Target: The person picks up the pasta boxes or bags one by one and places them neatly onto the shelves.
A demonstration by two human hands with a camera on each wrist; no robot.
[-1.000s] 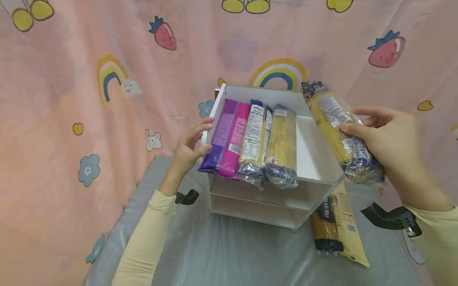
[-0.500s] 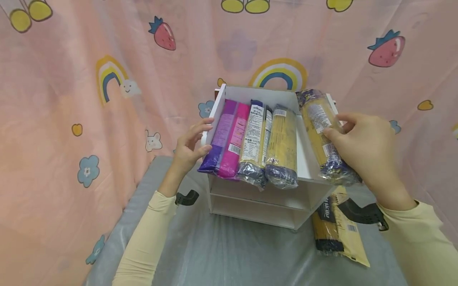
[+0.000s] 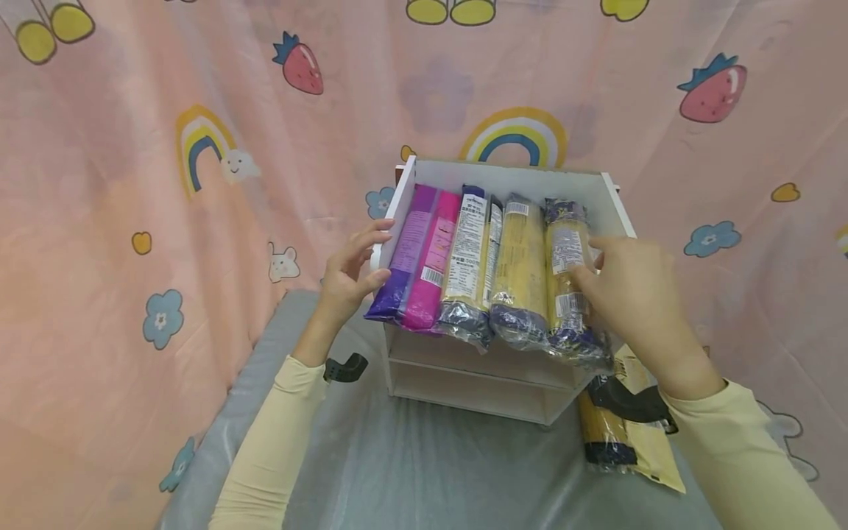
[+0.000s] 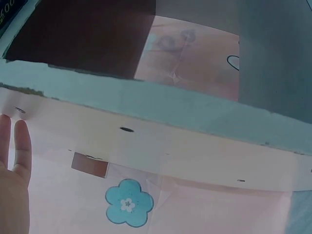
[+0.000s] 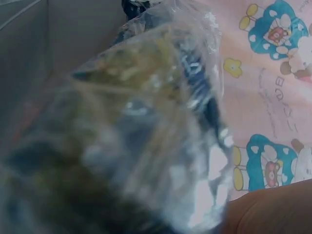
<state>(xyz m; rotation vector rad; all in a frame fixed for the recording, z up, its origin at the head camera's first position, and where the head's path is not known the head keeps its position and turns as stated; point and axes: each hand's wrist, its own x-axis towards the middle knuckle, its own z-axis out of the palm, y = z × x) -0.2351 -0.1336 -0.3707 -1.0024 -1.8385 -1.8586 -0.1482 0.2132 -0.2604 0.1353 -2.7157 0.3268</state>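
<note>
The right hand [image 3: 629, 302] grips 1 of 4 packets [image 3: 562, 291] on 1 shelf [image 3: 530, 179].

"500" on the white label [image 3: 466, 246] of second-from-left packet [image 3: 472, 263]

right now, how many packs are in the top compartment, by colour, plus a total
purple-pink pack: 1
yellow packs: 3
total in the top compartment: 4
</note>
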